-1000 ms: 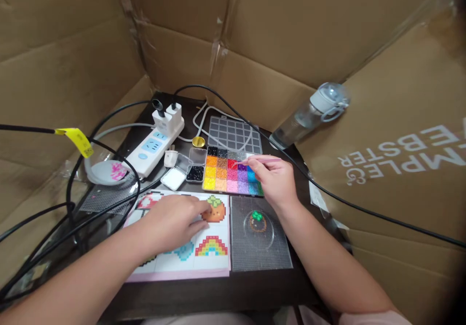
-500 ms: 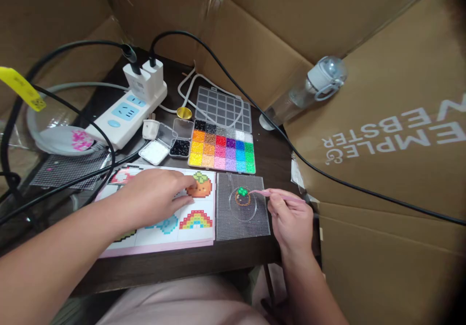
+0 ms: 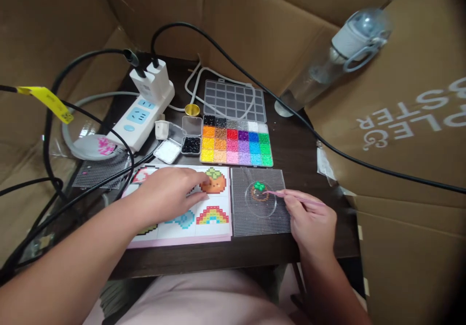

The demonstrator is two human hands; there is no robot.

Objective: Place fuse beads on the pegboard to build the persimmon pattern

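My left hand [image 3: 169, 192] lies across the pattern sheet [image 3: 214, 233], its index finger stretched onto the printed orange fruit [image 3: 213, 183] and its thumb apart. In my right hand [image 3: 313, 220] is a pair of pink tweezers [image 3: 300, 197], pinched between thumb and fingers. Their tips point left over the clear pegboard [image 3: 247, 225], at the small bead figure [image 3: 259, 187]. That figure has green beads on top and an orange-brown outline below, inside a clear circle on the board. Whether the tips hold a bead is too small to tell.
Behind the sheet stand a sorted bead box [image 3: 236, 143] with its lid open and two small cases of white beads [image 3: 167, 151] and black beads [image 3: 191, 145]. A power strip [image 3: 136, 118], loose black cables and a bottle [image 3: 327, 67] stand near cardboard walls.
The whole view has shifted, so the table things sit further right. Relative to the bead figure, the tweezer tips have moved from its right edge slightly inward. My left hand keeps its place on the sheet.
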